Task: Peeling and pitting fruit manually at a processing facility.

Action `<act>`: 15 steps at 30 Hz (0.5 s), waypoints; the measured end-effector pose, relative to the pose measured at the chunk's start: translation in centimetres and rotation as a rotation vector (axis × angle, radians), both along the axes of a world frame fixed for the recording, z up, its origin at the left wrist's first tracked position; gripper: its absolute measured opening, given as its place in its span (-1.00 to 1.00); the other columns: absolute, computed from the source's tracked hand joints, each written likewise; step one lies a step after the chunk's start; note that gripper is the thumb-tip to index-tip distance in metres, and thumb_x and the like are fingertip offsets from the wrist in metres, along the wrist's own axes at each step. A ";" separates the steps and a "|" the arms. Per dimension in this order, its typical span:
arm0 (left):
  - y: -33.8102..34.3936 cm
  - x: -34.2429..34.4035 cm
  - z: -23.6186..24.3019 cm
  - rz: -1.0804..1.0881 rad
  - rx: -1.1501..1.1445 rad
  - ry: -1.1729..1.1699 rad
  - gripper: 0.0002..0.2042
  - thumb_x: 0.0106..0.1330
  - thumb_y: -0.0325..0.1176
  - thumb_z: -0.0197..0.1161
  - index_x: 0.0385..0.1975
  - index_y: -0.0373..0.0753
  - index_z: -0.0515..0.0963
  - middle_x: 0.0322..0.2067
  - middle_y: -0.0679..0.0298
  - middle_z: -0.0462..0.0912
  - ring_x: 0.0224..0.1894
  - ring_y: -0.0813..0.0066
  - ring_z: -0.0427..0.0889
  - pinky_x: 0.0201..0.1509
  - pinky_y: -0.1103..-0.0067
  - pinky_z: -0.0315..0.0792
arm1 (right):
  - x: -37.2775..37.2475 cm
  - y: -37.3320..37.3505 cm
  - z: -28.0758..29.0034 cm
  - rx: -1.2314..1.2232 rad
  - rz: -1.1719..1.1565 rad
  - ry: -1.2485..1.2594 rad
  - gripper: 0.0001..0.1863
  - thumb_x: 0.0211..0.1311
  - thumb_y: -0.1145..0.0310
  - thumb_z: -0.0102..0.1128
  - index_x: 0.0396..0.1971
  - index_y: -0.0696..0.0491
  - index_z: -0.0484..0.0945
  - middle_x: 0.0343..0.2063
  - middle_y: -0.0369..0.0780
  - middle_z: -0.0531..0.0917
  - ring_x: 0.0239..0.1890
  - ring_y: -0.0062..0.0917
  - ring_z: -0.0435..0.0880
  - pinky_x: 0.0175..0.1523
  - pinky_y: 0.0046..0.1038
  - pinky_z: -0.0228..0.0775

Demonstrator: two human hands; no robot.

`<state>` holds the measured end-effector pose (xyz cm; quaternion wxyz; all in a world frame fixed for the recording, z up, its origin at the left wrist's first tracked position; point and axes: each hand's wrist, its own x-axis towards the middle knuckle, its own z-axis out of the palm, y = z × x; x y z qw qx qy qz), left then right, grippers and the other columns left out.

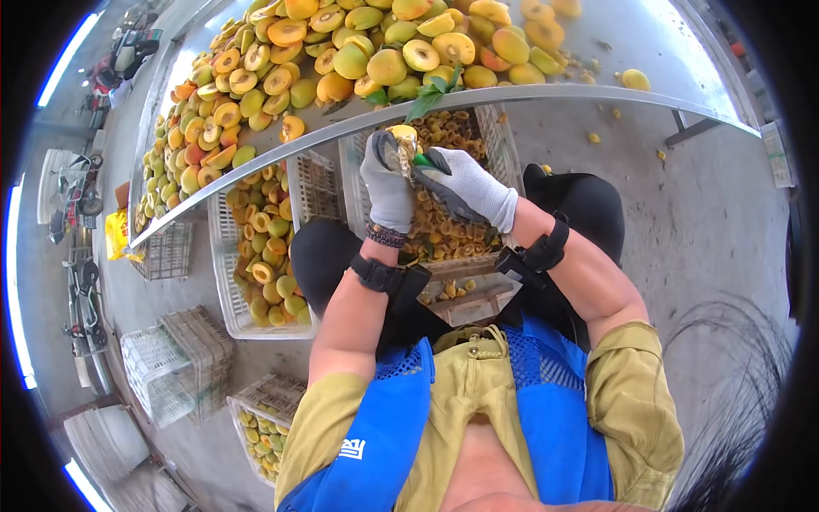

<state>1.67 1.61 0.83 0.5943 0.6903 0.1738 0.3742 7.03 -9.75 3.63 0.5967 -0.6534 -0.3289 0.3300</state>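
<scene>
Left hand (389, 183), in a pale glove, curls closed around a yellow fruit piece (403, 132) held up near the table edge; a ridged, pale brown strip shows beside it, too small to identify. Right hand (467, 186), gloved grey with a dark palm, is shut around a green handle (423, 160) that meets the fruit side; its working end I cannot make out. Black straps (375, 275) on both my wrists. Just under my hands, between my knees: a pale crate (505, 141) loaded with small brownish-orange pieces (444, 235). Left of it, a white crate (229, 294) of orange and green-yellow fruit, several cut open. Beyond my fingertips runs the metal table (554, 91), heaped with whole and halved fruit (426, 51), a green leaf sprig (426, 98) at the front edge; one yellow fruit (636, 79) sits apart to the right. Farther off on the left: stacked white crates (179, 367) on the grey floor, a yellow bag (118, 235) by the table corner, then what look like two-wheelers (87, 290) along the far side.
</scene>
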 end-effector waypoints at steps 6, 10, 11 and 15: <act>-0.1 -0.1 -0.4 -0.081 -0.129 -0.050 -0.86 0.19 -0.40 -0.05 -0.33 -0.32 0.37 -0.42 0.34 0.44 -0.40 0.65 0.41 -0.32 0.71 0.34 | -0.2 0.0 -0.1 -0.004 0.016 0.117 -0.79 0.06 0.29 0.00 -0.49 0.15 0.36 -0.72 -0.30 0.40 -0.73 -0.70 0.30 -0.65 -0.62 0.17; 0.3 -0.5 -0.2 -0.099 -0.194 0.039 -0.83 0.20 -0.37 -0.07 -0.32 -0.32 0.37 -0.42 0.34 0.45 -0.42 0.62 0.44 -0.34 0.69 0.36 | -0.6 0.7 -0.3 0.084 -0.006 -0.177 -0.83 0.09 0.29 -0.03 -0.50 0.09 0.37 -0.72 -0.34 0.40 -0.74 -0.77 0.29 -0.71 -0.70 0.12; 0.4 -0.6 0.4 -0.140 -0.257 0.015 -0.82 0.20 -0.36 -0.07 -0.32 -0.32 0.37 -0.43 0.33 0.46 -0.43 0.61 0.45 -0.35 0.69 0.37 | -0.5 0.3 0.0 0.039 0.048 0.103 -0.83 0.10 0.28 -0.03 -0.50 0.09 0.36 -0.73 -0.35 0.39 -0.76 -0.76 0.29 -0.72 -0.70 0.10; 0.3 -0.6 0.5 -0.130 -0.392 -0.035 -0.78 0.23 -0.30 -0.11 -0.32 -0.31 0.38 -0.44 0.30 0.48 -0.44 0.56 0.47 -0.37 0.67 0.40 | -1.6 -0.3 1.5 0.030 0.075 0.606 -0.84 0.12 0.27 -0.06 -0.48 0.04 0.32 -0.78 -0.40 0.31 -0.85 -0.79 0.19 -0.80 -0.75 0.01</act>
